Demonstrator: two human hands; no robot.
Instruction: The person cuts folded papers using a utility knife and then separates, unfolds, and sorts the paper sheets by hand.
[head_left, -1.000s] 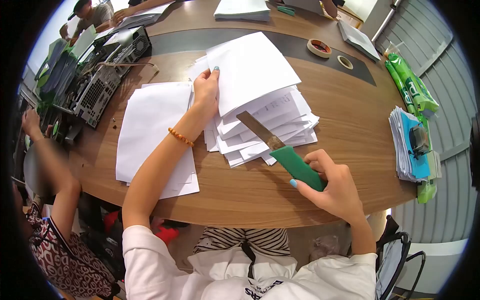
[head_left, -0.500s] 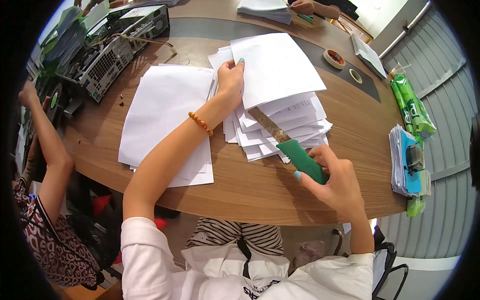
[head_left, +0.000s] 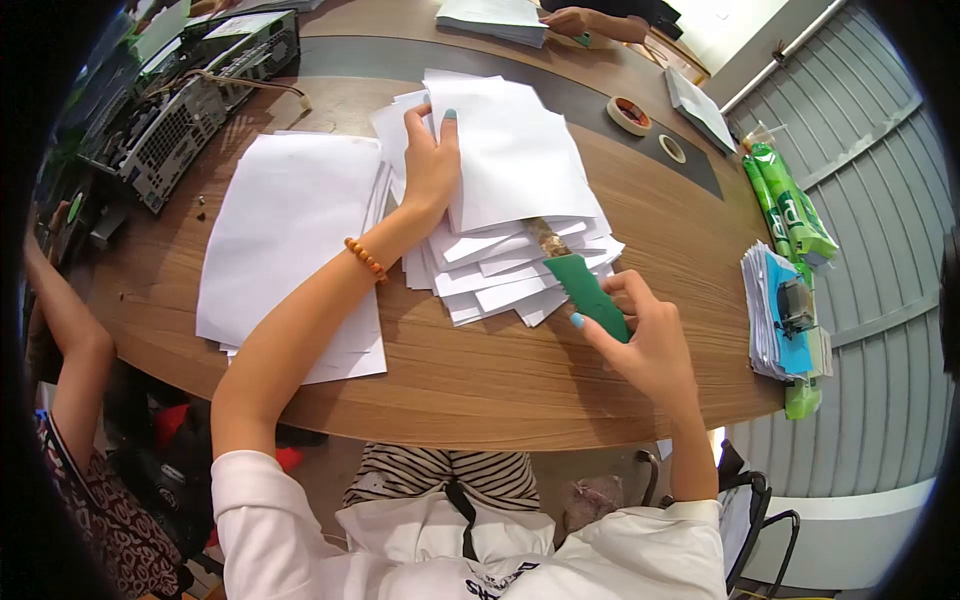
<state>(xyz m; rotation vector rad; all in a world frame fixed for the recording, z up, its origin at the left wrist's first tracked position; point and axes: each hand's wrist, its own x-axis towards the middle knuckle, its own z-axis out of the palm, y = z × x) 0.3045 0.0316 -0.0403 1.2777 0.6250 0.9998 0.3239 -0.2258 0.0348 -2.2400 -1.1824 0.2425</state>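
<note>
My left hand [head_left: 432,170] is at the left edge of the top sheet of paper [head_left: 510,150], its thumb lying on the sheet and its fingers at the edge. Below that sheet is an uneven pile of white papers [head_left: 490,280]. My right hand [head_left: 645,330] is closed around the green handle of a knife [head_left: 590,298]. The knife's brownish, stained blade reaches under the top sheet's near edge, so its tip is hidden. Left of the pile, a neater stack of white paper [head_left: 290,230] lies partly beneath my left forearm.
Two tape rolls, one brown [head_left: 628,115] and one pale [head_left: 672,149], lie to the right. A clipped paper bundle [head_left: 765,310] and green packages [head_left: 790,205] are at the right edge. An opened metal computer case [head_left: 190,130] stands left. Other people's arms show left and at the back.
The top sheet, raised before, now lies lower on the pile. The knife blade has gone further under it. The view has shifted, moving everything leftward.
</note>
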